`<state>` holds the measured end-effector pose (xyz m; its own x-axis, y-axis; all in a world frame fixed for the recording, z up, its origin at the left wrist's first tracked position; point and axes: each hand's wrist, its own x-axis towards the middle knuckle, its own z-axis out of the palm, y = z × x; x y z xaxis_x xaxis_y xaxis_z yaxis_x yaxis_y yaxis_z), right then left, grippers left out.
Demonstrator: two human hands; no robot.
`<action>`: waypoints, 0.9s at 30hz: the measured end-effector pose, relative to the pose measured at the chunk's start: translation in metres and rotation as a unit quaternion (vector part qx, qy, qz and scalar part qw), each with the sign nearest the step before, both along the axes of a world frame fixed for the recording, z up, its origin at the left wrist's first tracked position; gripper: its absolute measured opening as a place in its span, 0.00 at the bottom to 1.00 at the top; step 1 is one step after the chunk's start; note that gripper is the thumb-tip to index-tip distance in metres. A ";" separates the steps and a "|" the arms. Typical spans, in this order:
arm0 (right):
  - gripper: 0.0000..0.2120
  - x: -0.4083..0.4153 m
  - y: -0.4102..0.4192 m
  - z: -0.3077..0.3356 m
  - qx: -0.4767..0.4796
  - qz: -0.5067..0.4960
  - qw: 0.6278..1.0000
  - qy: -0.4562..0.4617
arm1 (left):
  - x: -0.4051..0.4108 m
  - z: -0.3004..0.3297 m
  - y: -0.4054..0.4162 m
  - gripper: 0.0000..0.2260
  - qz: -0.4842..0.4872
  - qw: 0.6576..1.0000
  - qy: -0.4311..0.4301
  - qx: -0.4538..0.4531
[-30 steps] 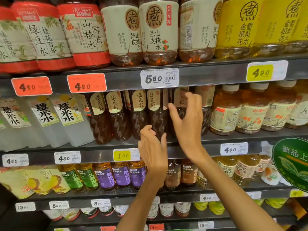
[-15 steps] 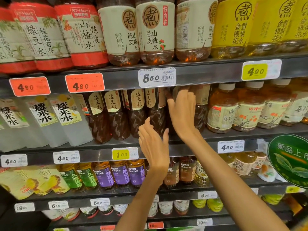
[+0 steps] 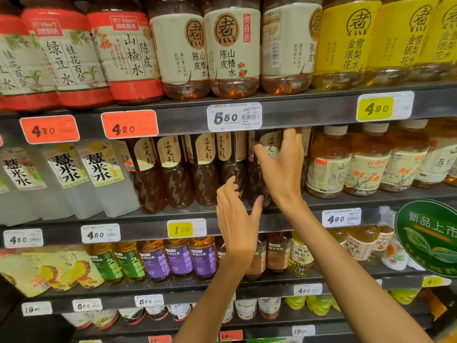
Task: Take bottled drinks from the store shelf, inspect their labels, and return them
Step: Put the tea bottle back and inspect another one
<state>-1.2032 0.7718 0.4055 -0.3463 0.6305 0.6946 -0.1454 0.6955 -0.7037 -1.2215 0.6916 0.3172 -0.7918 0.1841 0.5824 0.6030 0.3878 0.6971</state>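
Dark tea bottle [image 3: 262,177], glossy ribbed plastic, cream paper label, upright on middle shelf [image 3: 148,225]. Right hand [image 3: 282,167] curled round it; left hand [image 3: 236,216] loosely spread, just below.

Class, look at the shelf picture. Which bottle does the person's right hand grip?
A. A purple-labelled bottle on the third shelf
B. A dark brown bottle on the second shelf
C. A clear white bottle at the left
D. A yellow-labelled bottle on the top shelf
B: the right hand wraps round a dark brown bottle below the 5.50 price tag.
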 end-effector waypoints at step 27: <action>0.14 0.069 -0.006 0.000 -0.405 0.462 0.788 0.042 | 0.077 0.000 -0.092 0.27 -0.401 0.838 -0.367 0.042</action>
